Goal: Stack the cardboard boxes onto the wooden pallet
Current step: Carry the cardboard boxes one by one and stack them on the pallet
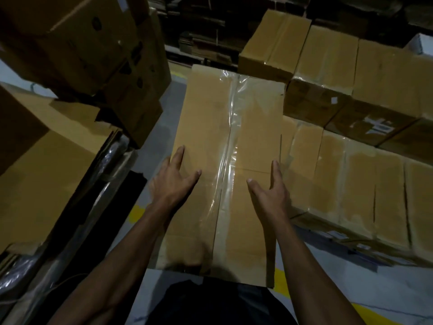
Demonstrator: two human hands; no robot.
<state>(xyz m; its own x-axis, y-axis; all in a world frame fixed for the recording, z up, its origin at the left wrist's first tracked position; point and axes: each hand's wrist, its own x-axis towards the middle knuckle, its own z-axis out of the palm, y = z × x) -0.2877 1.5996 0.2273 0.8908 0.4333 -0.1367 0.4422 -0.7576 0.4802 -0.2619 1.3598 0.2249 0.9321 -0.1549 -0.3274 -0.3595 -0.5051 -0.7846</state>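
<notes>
A long cardboard box (206, 127) with clear tape along its middle seam lies lengthwise in front of me. My left hand (175, 177) lies on its top near the left edge, fingers straight and spread. My right hand (269, 188) sits by the right edge with straight fingers pointing forward. Neither hand curls around the box. To the right, rows of taped cardboard boxes (365, 184) stand packed side by side, with a higher row (328, 59) behind them. The wooden pallet is hidden from view.
A tall pile of brown cartons (89, 48) leans in at the upper left. Flattened cardboard and dark plastic wrap (46, 174) lie at the left. The grey floor (351, 289) carries yellow markings. Dark shelving runs along the back.
</notes>
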